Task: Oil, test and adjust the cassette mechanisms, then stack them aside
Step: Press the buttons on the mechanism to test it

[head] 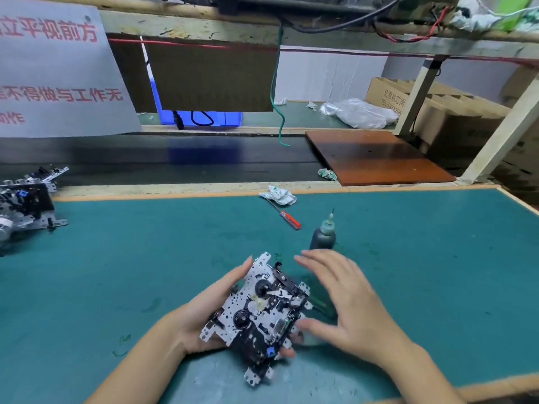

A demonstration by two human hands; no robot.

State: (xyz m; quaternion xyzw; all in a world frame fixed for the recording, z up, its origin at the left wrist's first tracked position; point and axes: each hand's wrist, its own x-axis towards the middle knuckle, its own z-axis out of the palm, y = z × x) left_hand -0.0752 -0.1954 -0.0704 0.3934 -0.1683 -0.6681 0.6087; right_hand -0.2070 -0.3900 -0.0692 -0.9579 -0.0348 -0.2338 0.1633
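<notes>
green bench mat (145,258), left hand (204,313) gripping cassette mech (262,313) w/ fingers hidden under, right hand (347,301) blurred, splayed.

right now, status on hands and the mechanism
Left hand grips black-and-silver metal cassette mechanism. Right hand open beside it. Dark oil bottle upright just beyond.

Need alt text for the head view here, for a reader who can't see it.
A person's left hand holds a cassette mechanism tilted above a green work mat, while the right hand hovers open beside it. Behind stand a dark oil bottle and a red-handled screwdriver, and more mechanisms lie piled at the mat's far left.
</notes>
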